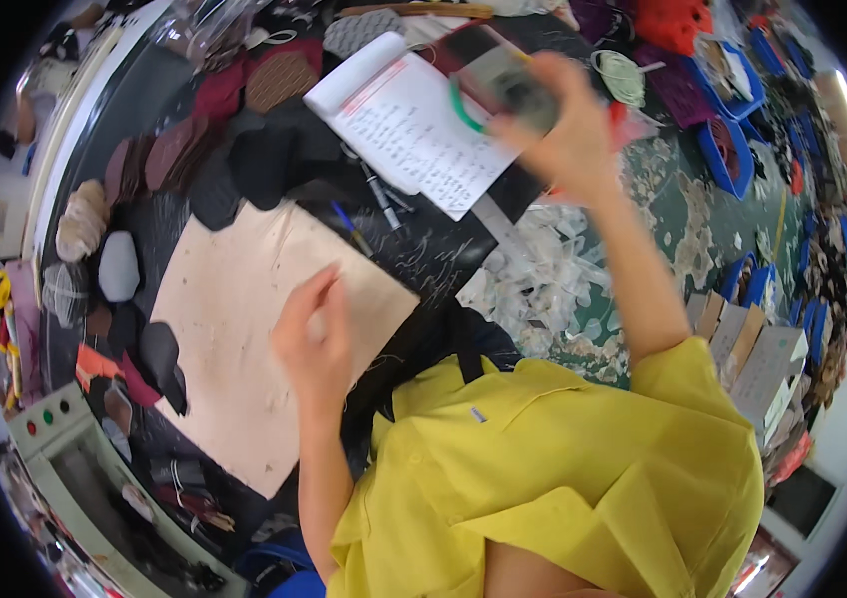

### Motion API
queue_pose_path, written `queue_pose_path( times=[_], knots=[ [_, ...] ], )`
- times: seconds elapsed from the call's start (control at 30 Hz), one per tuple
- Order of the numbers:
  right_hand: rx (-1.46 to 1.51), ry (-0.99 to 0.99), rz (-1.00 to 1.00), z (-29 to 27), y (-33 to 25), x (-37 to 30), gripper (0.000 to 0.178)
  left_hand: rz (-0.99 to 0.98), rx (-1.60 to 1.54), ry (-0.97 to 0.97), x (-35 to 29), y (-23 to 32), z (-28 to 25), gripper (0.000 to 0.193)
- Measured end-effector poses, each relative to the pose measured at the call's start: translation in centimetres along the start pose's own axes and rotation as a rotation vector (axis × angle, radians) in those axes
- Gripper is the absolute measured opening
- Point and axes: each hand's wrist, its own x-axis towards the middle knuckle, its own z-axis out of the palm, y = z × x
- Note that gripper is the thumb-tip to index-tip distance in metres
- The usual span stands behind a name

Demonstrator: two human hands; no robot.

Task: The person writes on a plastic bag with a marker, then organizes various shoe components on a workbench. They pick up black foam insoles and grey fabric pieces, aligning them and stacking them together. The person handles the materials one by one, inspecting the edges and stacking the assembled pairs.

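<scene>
My left hand hovers over a large tan board, its fingers loosely curled together with nothing visible in them. At the upper right, my right hand is closed around a blurred grey-and-black boxy object, whose kind I cannot make out. A green ring shows at the left of that object, above an open notepad with handwritten pages. Between the board and the notepad lie a blue pen and a silver cutter-like tool. A metal ruler sticks out below the notepad.
Stacks of dark cut pieces and maroon pieces line the board's far side. Pale yarn bundles lie at the left. Translucent scraps cover the green floor. Blue bins stand to the right, a grey machine lower left.
</scene>
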Motion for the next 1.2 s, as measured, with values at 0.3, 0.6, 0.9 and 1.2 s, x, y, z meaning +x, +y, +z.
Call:
queue_pose_path(
  times=[0.3,0.6,0.9,1.2],
  knots=[
    [-0.369,0.044,-0.174,0.8,13.2,5.8,0.05,0.07,0.489,-0.129,6.8,0.6,8.0,0.037],
    [0.191,-0.62,-0.118,8.8,-4.3,-1.9,0.022,-0.409,-0.059,-0.142,5.9,3.4,1.7,0.032],
    [0.248,-0.712,-0.113,9.4,-3.4,-3.3,0.037,-0.42,-0.332,0.153,-5.5,0.9,-4.8,0.029],
    [1.309,-0.971,0.268,7.0,-14.9,-3.5,0.024,-0.336,-0.33,0.217,-9.2,0.9,-6.0,0.024]
  ],
)
